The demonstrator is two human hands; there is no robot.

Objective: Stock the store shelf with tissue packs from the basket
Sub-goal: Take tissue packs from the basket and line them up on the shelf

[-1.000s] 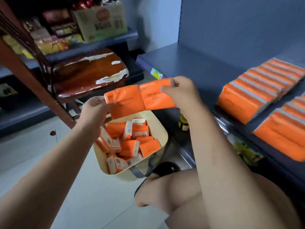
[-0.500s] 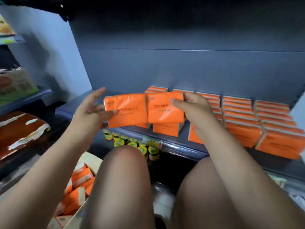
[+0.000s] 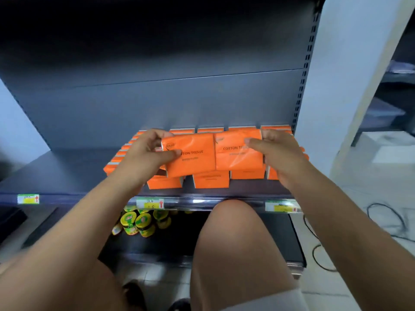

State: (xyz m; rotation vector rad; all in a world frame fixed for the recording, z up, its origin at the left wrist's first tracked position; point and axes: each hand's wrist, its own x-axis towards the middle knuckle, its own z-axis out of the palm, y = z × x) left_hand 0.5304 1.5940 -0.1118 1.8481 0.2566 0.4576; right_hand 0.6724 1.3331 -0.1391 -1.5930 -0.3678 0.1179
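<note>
Tissue packs (image 3: 190, 157) moved from basket to above stocked rows (image 3: 211, 180) | left hand (image 3: 146, 153), right hand (image 3: 278, 153) each gripped one | placement pending

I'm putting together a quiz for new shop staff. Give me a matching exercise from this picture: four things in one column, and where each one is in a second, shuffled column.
Things:
1. left tissue pack
2. jars
3. cable
4. price tags

Places:
A. on the floor at right
B. on the front edge of the shelf
C. gripped by the left hand
D. under that shelf

Pairs: 1-C; 2-D; 3-A; 4-B
</note>
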